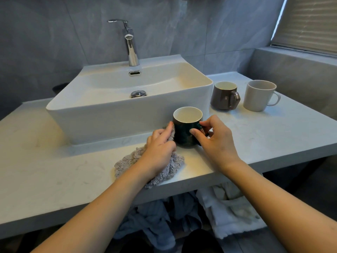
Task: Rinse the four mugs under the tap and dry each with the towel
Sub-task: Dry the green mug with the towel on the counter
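A dark green mug (185,132) with a white inside stands upright on the counter, right of the basin's front corner. My right hand (216,141) pinches its handle. My left hand (158,145) presses a fluffy grey towel (171,167) against the mug's left side; the towel trails onto the counter. A brown mug (223,96) and a white mug (259,95) stand upright at the back right. No water runs from the chrome tap (130,44).
The white basin (116,114) rises from the pale counter (45,170) and fills the middle. A grey tiled ledge (295,59) borders the right. Clothes and towels (226,207) lie below the counter's front edge.
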A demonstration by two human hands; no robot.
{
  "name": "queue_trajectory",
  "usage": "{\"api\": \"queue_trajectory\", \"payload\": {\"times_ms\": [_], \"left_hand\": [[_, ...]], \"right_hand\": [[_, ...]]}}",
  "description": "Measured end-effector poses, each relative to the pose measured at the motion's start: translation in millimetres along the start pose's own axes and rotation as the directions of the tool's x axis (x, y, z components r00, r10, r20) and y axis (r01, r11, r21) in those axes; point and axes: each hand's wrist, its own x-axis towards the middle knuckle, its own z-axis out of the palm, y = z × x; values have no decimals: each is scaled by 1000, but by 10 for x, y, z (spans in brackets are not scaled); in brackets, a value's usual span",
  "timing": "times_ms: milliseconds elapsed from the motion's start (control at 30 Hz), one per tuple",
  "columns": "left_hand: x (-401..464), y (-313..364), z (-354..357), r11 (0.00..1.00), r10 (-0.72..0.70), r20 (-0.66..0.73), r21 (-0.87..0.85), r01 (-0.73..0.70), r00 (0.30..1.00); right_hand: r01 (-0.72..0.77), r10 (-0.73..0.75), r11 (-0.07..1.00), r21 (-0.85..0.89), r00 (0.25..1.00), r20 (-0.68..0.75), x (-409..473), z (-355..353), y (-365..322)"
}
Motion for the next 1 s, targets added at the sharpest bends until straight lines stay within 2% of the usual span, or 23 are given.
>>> {"api": "queue_trajectory", "payload": {"times_ms": [167, 267, 333, 400, 500, 600, 667, 733, 833, 900, 1000], "left_hand": [[8, 38, -33, 984, 8, -183, -171, -40, 983], [-6, 132, 40, 966, 112, -191, -211, -152, 975], [-45, 116, 114, 973, 182, -163, -113, -202, 970], [-68, 37, 162, 967, 242, -111, 114, -230, 964], [-70, -39, 174, 921, 208, -4, 337, -195, 978], [-27, -15, 140, 883, 172, 43, 436, -173, 984], [10, 33, 125, 935, 149, -8, 327, -138, 989], [29, 115, 111, 995, 101, -109, 37, -98, 989], [21, 209, 121, 931, 105, -176, -329, -159, 979], [10, 198, 136, 887, 152, -194, -406, -221, 969], [81, 78, 166, 909, 126, -212, -367, -199, 969]], "right_hand": [[155, -157, 988, -28, 980, -120, -82, 92, 12], [172, -178, 984, -50, 968, -174, -135, 122, -4], [149, -163, 985, -86, 965, -203, -173, 149, -2], [113, -135, 987, -112, 967, -217, -193, 166, -2], [75, -109, 986, -150, 967, -232, -173, 168, 10], [19, -53, 990, -140, 968, -243, -151, 148, 9], [-15, -14, 993, -121, 970, -241, -149, 140, 8], [-53, 31, 994, -100, 977, -209, -141, 136, 3], [-121, 107, 989, -80, 982, -156, -124, 129, -9], [-146, 137, 986, -80, 984, -110, -110, 116, -14], [-157, 153, 985, -67, 986, -65, -97, 90, -6]]}}
